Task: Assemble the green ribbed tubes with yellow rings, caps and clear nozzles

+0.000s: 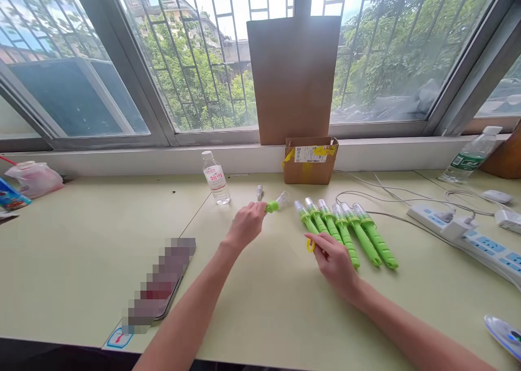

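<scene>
Over table (260, 311) | left hand (246, 225) grips green tube (272, 206), axis rightward | right hand (337, 263) pinches ring (308, 246)

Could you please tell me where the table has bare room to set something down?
A wide bare patch of table lies left of the pixelated item, stretching back toward the pink bag. Another lies between the left forearm and right forearm. The right side is crowded: green sticks, power strip, green-labelled bottle.

bare left hand (246, 225), bare right hand (337, 265), slender fingers (324, 241), bare forearms (195, 306)
</scene>
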`<state>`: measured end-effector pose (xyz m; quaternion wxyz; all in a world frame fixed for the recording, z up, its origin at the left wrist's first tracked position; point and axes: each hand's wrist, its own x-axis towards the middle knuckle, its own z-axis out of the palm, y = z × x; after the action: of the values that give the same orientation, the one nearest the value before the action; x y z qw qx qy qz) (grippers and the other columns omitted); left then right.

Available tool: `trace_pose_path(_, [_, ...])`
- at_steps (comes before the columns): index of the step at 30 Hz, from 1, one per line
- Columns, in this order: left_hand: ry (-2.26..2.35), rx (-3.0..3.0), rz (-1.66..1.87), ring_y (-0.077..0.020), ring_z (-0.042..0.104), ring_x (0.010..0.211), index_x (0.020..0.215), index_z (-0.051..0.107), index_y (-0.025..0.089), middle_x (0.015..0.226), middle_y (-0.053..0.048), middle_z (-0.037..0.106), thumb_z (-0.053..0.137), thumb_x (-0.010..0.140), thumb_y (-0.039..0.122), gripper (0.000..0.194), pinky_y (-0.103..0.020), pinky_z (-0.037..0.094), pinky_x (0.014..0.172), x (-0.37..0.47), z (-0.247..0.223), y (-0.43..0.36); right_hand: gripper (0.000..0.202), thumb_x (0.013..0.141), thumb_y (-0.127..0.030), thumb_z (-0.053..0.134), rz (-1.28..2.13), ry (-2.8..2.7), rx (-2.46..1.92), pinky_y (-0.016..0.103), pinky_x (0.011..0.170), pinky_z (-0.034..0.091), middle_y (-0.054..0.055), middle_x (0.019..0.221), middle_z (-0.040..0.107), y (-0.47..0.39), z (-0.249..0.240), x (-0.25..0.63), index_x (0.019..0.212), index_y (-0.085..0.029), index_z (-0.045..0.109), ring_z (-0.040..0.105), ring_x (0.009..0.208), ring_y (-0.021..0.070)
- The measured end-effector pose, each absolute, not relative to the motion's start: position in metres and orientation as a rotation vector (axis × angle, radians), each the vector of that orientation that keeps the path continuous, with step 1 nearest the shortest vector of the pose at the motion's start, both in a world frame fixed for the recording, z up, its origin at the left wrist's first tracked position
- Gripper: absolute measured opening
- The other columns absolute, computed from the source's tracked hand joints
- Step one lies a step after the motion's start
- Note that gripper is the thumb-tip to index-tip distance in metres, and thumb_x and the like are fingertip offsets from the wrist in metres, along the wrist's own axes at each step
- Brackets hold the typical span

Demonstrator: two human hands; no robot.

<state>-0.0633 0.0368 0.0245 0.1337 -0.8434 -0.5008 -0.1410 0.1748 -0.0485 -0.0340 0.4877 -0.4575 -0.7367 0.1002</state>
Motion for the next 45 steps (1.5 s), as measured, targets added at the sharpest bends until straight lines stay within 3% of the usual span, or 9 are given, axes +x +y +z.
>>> trace_pose_path(5, [-1.0,-2.598,-0.444,-0.0138,0.051,0.056,0.085,0.05,0.019,0.072,-0.002,0.056,0.031,0.095,0.028,0.023,-0.027,0.024,0.046,-0.029,0.029,0.003,0.031,0.09,-0.017,0.041,0.282,-1.722,-1.162,0.025,0.049,0.043,0.005,0.079,0.06,-0.047,-0.032,0.177,0.108,-0.018,0.066,0.052,0.057,0.0125])
trace_pose_path(9, [-0.94,-2.609,-0.479,-0.012,0.046,0.05,0.076,0.05,0.018,0.066,-0.001,0.052,0.035,0.093,0.03,0.026,-0.026,0.017,0.044,-0.018,0.02,-0.005,0.029,0.09,-0.018,0.043,0.305,-1.731,-1.131,0.024,0.049,0.045,0.006,0.083,0.061,-0.048,-0.031,0.176,0.107,-0.019,0.066,0.053,0.058,0.0123])
trace_pose_path(18, [-0.986,-2.64,-0.64,-0.01,0.041,0.049,0.069,0.049,0.017,0.062,0.0,0.049,0.037,0.092,0.031,0.029,-0.026,0.017,0.044,-0.021,0.008,0.002,0.027,0.088,-0.021,0.047,0.413,-1.685,-1.128,0.023,0.047,0.05,0.005,0.087,0.063,-0.05,-0.03,0.173,0.112,-0.019,0.059,0.057,0.058,0.0113])
trace_pose_path(27, [-0.958,-2.635,-0.765,-0.0095,0.038,0.049,0.07,0.049,0.017,0.062,0.001,0.048,0.037,0.092,0.03,0.029,-0.025,0.02,0.044,-0.023,0.006,0.005,0.017,0.088,-0.027,0.051,0.498,-1.621,-1.174,0.023,0.044,0.049,0.004,0.084,0.063,-0.05,-0.026,0.17,0.102,-0.019,0.058,0.056,0.054,0.0104])
trace_pose_path(34, [-0.837,-2.593,-0.82,-0.0106,0.04,0.051,0.07,0.05,0.017,0.063,0.0,0.048,0.04,0.09,0.028,0.024,-0.024,0.023,0.044,-0.026,0.006,0.007,0.017,0.088,-0.023,0.051,0.468,-1.643,-1.101,0.023,0.049,0.052,0.005,0.094,0.061,-0.055,-0.02,0.171,0.103,-0.021,0.059,0.062,0.068,0.0128])
trace_pose_path(45, [-0.866,-2.611,-0.816,-0.0119,0.044,0.052,0.072,0.048,0.018,0.064,-0.001,0.051,0.041,0.089,0.041,0.03,-0.024,0.024,0.045,-0.024,0.002,0.007,0.013,0.087,-0.024,0.055,0.385,-1.631,-1.04,0.024,0.051,0.056,0.006,0.095,0.062,-0.058,-0.017,0.17,0.099,-0.021,0.059,0.065,0.07,0.0136])
